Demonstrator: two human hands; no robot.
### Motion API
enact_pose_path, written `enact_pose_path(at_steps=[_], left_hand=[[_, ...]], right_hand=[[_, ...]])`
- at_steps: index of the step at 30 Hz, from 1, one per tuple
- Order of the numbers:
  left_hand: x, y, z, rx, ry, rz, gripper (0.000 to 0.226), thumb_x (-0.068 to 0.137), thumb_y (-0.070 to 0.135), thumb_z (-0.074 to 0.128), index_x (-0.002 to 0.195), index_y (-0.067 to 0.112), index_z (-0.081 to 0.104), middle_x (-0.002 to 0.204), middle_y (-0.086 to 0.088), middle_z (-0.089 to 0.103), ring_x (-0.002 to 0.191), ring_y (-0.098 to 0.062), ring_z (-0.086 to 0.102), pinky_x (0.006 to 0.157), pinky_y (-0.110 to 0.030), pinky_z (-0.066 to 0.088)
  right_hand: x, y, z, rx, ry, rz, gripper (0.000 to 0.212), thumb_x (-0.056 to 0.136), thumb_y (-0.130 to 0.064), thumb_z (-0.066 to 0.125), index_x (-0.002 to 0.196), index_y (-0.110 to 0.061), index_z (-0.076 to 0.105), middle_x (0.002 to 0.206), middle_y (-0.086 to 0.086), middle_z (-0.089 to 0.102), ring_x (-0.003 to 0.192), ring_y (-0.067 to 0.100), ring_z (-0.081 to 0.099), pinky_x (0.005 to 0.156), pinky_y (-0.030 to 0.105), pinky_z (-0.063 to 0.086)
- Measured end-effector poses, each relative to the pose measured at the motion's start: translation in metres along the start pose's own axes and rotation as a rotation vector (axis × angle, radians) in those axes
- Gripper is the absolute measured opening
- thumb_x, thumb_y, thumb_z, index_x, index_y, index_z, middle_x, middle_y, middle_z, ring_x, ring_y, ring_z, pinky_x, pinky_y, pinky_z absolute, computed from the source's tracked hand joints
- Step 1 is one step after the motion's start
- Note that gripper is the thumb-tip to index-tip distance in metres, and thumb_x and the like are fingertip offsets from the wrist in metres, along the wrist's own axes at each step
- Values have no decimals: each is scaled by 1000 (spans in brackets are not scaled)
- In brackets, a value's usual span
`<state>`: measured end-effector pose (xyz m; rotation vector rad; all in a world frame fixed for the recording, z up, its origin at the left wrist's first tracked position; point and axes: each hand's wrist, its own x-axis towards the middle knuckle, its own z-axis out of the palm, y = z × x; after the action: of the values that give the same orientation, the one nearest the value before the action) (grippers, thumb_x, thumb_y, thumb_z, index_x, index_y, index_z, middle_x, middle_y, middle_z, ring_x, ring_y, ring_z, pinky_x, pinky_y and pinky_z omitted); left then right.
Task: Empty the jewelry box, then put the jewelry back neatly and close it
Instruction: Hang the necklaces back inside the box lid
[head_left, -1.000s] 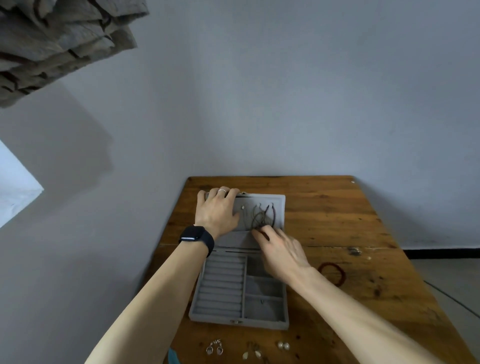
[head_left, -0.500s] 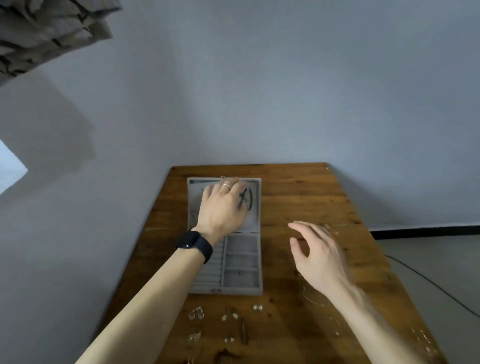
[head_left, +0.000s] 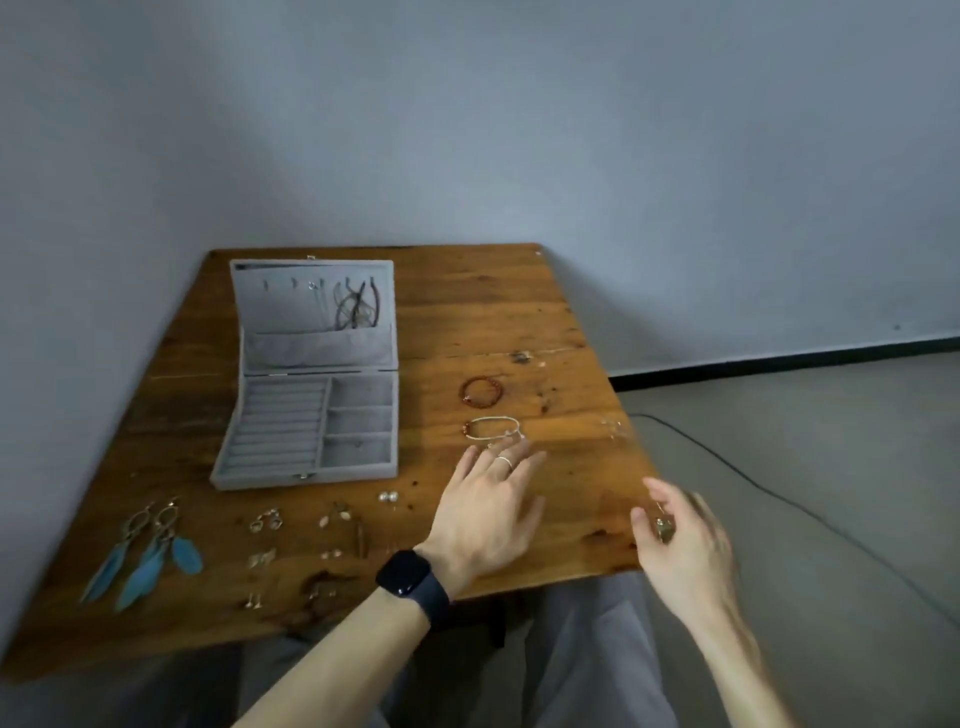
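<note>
Your left hand (head_left: 488, 514) has its fingers (head_left: 493, 470) straight and spread, holding nothing. The tips stop just short of the wire bangle with red beads (head_left: 491, 428). Your right hand (head_left: 680, 540) has thumb and forefinger curled onto a small metal piece (head_left: 664, 529) (too blurred to name more closely), and it hovers right at the right edge of the wooden table (head_left: 493, 322).

That edge is your first risk. If the pinch slackens there, the piece would likely drop past the table to the floor or your lap.

Second, a flat left hand sliding forward could shove the bangle into the red bead bracelet (head_left: 483, 391) just beyond it, rather than lifting it cleanly.

Third, the jewelry box (head_left: 311, 374) sits open near the table's left rear. Its tray compartments look all but bare, yet dark cords (head_left: 358, 309) hang bunched on the hooks inside the lid. Pulling one would probably drag the others with it, so the emptying step does not look finished.

Last, your forearms cross the front of the table. The pearl studs (head_left: 388, 497), the rows of small earrings (head_left: 265, 519) and the blue feather earrings (head_left: 145, 551) all lie near that front edge. A careless sweep could knock them off or mix up the pairs.

No writing can be read anywhere. The smartwatch (head_left: 408, 579) on your left wrist shows a dark face, and the box carries no visible label or brand.
</note>
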<state>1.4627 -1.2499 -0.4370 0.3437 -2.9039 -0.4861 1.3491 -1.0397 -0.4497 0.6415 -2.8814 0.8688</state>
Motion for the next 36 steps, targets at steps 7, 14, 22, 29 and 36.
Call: enact_pose_path(at_steps=[7, 14, 22, 29, 36], left_hand=[[-11, 27, 59, 171, -93, 198, 59, 101, 47, 32, 151, 18, 43, 157, -3, 42, 146, -22, 37, 121, -51, 15], [-14, 26, 67, 166, -100, 182, 60, 103, 48, 25, 156, 21, 35, 161, 1, 34, 150, -19, 28, 124, -52, 13], [-15, 26, 69, 174, -96, 165, 59, 103, 48, 28, 156, 22, 34, 161, 1, 34, 151, -18, 27, 124, -52, 15], [-8, 36, 47, -4, -42, 97, 50, 102, 46, 38, 147, 26, 45, 151, 2, 46, 140, -20, 40, 122, -41, 20], [47, 72, 2, -534, -177, -36, 48, 98, 34, 54, 145, 27, 49, 143, 0, 55, 133, -20, 47, 111, -32, 38]], right_hand=[[-16, 35, 7, -131, -35, 191, 41, 88, -36, 71, 124, -18, 67, 116, 11, 62, 111, 38, 58, 86, 43, 50], [-16, 37, 13, -155, 98, 130, 25, 87, -34, 74, 106, -17, 75, 103, 11, 65, 97, 39, 59, 78, 43, 51], [-3, 30, 4, -56, -78, 239, 22, 91, -32, 69, 105, -15, 67, 109, 9, 59, 108, 34, 56, 91, 41, 46], [4, 11, -11, 168, -130, 273, 7, 95, -28, 65, 97, -22, 60, 94, -7, 63, 89, 22, 58, 75, 28, 39], [20, -6, -31, 483, -180, 238, 13, 90, -17, 70, 83, -26, 64, 88, -10, 71, 85, 10, 65, 75, 25, 45]])
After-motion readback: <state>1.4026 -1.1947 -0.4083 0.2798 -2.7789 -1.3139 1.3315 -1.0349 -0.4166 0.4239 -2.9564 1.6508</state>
